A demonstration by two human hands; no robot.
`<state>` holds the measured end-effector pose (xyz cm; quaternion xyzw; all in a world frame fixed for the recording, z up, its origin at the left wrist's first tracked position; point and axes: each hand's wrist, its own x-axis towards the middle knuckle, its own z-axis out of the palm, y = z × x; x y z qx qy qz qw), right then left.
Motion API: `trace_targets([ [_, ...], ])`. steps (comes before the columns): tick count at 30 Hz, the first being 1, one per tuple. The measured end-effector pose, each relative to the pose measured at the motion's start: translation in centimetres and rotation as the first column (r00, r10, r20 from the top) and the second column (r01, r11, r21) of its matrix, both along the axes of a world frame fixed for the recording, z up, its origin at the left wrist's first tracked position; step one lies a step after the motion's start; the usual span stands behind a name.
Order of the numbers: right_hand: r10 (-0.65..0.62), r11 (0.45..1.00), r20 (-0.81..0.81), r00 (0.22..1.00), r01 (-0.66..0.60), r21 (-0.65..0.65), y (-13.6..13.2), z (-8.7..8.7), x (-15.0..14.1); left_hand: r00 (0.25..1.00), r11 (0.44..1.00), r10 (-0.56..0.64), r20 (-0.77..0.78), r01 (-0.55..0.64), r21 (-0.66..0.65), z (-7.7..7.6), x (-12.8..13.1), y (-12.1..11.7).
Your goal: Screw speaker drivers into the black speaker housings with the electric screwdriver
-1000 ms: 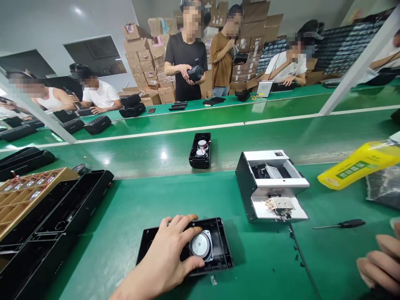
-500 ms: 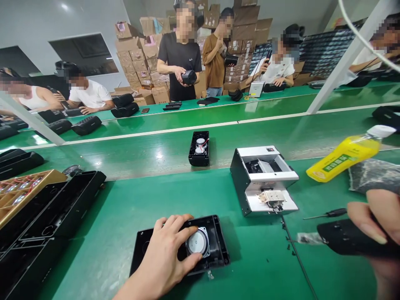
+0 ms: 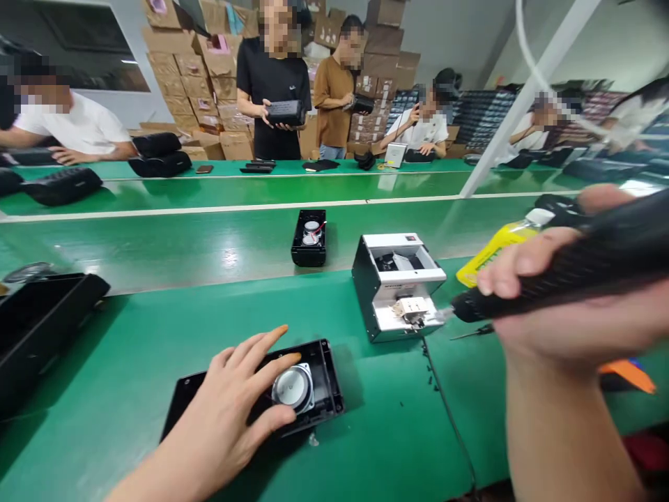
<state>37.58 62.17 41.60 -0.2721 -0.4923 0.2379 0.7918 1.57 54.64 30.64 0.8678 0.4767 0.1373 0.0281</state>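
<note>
My left hand (image 3: 243,394) rests over a black speaker housing (image 3: 328,390), its fingers spread around a round silver speaker driver (image 3: 293,387) seated inside. The hand covers the housing's left part. In my right hand (image 3: 543,300) is a black electric screwdriver (image 3: 580,251), pointing left. Its tip reaches the front of a white and black screw feeder (image 3: 402,279), where a small metal block (image 3: 412,308) sits. Whether a screw is on the tip, I cannot make out.
Another housing with two drivers (image 3: 309,237) stands on the green belt. A yellow bottle (image 3: 496,247) and a thin screwdriver (image 3: 473,332) lie beyond my right hand. Loose screws (image 3: 431,376) dot the mat along a cable. At left is a long black housing (image 3: 47,328). Co-workers (image 3: 274,84) are across the line.
My right hand has brought the electric screwdriver left and up to the screw feeder. My left hand's fingers have opened off the speaker driver. The view has turned to the right.
</note>
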Motion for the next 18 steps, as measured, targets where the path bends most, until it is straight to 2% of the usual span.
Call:
trace_targets([
  [3, 0.012, 0.999, 0.051, 0.999, -0.014, 0.049, 1.4, -0.6, -1.9, 0.997, 0.995, -0.051, -0.057, 0.056, 0.088, -0.3, -1.5, -0.9],
  [8, 0.087, 0.996, 0.073, 0.994, -0.085, -0.018, 2.0, -3.1, -2.7, 0.982, 0.982, -0.047, -0.181, 0.078, 0.171, -0.9, -2.7, -1.6],
  [11, 0.114, 0.993, 0.084, 0.990, -0.110, -0.053, 2.0, -4.2, -2.6, 0.990, 0.987, -0.032, -0.136, 0.052, 0.150, -0.9, -1.7, -1.7],
  [15, 0.130, 0.990, 0.080, 0.988, -0.125, -0.066, 1.8, -4.6, -2.6, 0.999, 0.997, 0.002, -0.049, 0.001, 0.074, -0.9, 1.3, -1.9],
  [18, 0.131, 0.990, 0.076, 0.988, -0.126, -0.070, 1.2, -4.4, -2.8, 0.997, 0.997, -0.074, -0.021, 0.075, 0.020, -1.1, 3.0, -1.8],
])
